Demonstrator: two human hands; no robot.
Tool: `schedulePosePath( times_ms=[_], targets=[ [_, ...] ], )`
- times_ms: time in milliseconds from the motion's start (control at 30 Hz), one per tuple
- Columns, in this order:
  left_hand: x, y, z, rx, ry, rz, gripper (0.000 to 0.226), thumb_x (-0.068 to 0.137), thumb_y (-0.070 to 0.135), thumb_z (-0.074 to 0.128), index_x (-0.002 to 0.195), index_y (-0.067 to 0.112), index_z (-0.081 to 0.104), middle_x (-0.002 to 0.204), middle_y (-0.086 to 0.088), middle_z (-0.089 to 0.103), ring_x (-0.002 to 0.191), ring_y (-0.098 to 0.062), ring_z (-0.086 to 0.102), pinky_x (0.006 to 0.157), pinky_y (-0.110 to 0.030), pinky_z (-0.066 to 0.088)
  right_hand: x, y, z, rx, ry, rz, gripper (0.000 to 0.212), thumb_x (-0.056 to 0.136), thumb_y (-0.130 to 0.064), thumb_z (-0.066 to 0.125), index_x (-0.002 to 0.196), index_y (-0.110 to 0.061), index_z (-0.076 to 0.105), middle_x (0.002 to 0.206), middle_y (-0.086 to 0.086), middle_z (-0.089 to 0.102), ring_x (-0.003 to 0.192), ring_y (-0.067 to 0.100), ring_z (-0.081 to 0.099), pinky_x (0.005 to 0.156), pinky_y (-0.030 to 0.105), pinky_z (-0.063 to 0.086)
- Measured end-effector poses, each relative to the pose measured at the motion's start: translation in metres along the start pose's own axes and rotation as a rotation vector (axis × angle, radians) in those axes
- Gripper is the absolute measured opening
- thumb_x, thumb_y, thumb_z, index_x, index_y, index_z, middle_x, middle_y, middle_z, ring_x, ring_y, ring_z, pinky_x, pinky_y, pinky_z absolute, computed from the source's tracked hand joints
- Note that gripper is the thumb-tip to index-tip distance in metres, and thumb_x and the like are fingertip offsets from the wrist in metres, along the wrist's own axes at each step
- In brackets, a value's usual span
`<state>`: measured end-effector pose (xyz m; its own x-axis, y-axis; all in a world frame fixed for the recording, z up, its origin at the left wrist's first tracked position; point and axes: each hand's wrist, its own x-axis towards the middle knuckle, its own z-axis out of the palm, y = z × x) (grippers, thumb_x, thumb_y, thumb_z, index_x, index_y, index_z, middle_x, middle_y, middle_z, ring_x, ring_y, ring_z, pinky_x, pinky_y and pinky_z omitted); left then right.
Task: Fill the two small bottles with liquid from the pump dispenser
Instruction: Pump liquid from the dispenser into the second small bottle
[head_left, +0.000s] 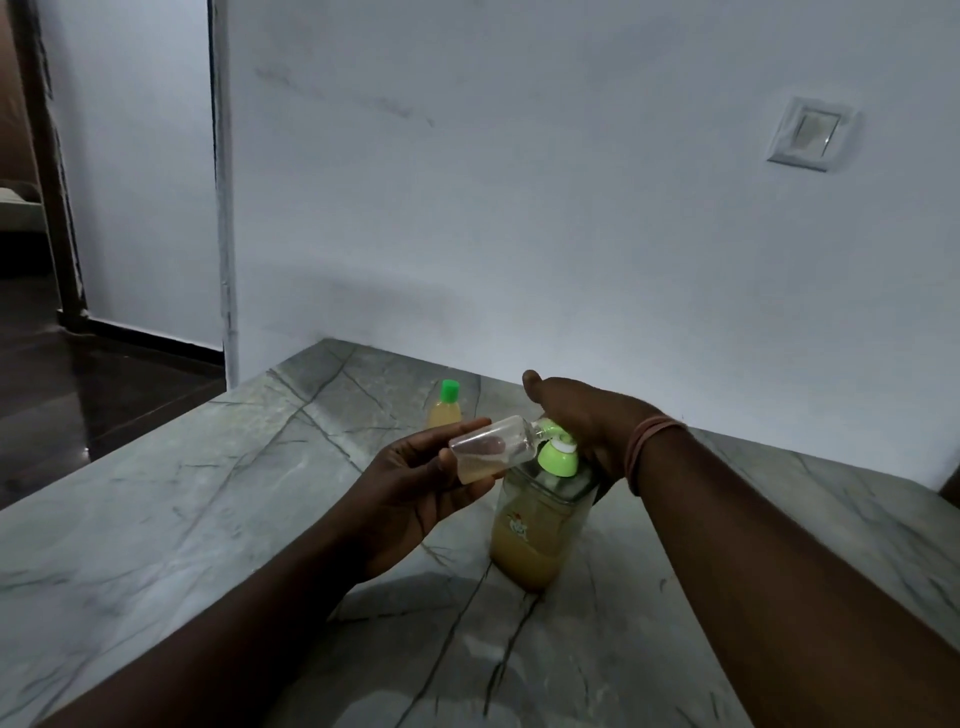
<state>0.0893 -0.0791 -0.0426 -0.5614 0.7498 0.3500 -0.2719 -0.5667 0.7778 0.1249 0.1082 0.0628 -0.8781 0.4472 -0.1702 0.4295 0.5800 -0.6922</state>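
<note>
Left hand tilts part-filled small bottle at dispenser nozzle

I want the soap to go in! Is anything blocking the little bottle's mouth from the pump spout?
Nothing visible blocks it. The left hand holds the clear small bottle tilted, mouth right at the green pump spout, which the right hand presses.

Tilted clear bottle at pump dispenser spout; capped bottle behind.
</note>
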Motion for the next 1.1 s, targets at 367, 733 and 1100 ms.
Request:
schedulePosePath(
  times_ms=[367,733,1100],
  targets=[
    [0.002,0.0,0.001,0.012,0.042,0.012,0.072,0.064,0.029,0.093,0.124,0.0,0.066,0.135,-0.023,0.061,0.125,-0.039,0.059,0.09,-0.035,0.057,0.001,0.005,0.0,-0.055,0.058,-0.057,0.064,0.098,-0.055,0.025,0.139,-0.01,0.044,0.119,0.002,0.048,0.111,0.018,0.045,0.11,0.041,0.035],
    [0.002,-0.002,0.0,0.034,0.035,0.027,0.08,0.068,0.029,0.09,0.132,-0.005,0.057,0.138,-0.022,0.059,0.128,-0.039,0.056,0.094,-0.036,0.055,-0.039,-0.015,-0.007,-0.303,0.145,-0.019,0.031,0.101,-0.004,0.027,0.072,-0.008,0.039,0.128,0.028,0.05,0.122,0.038,0.05,0.09,0.035,0.043],
    [-0.001,0.001,0.0,0.057,0.05,0.017,0.072,0.065,0.031,0.092,0.125,0.001,0.066,0.134,-0.021,0.062,0.125,-0.037,0.059,0.091,-0.035,0.056,-0.047,-0.021,-0.007,-0.26,0.106,0.051,0.046,0.105,-0.024,0.017,0.143,-0.004,0.034,0.132,0.019,0.047,0.13,0.032,0.044,0.107,0.037,0.033]
  ],
)
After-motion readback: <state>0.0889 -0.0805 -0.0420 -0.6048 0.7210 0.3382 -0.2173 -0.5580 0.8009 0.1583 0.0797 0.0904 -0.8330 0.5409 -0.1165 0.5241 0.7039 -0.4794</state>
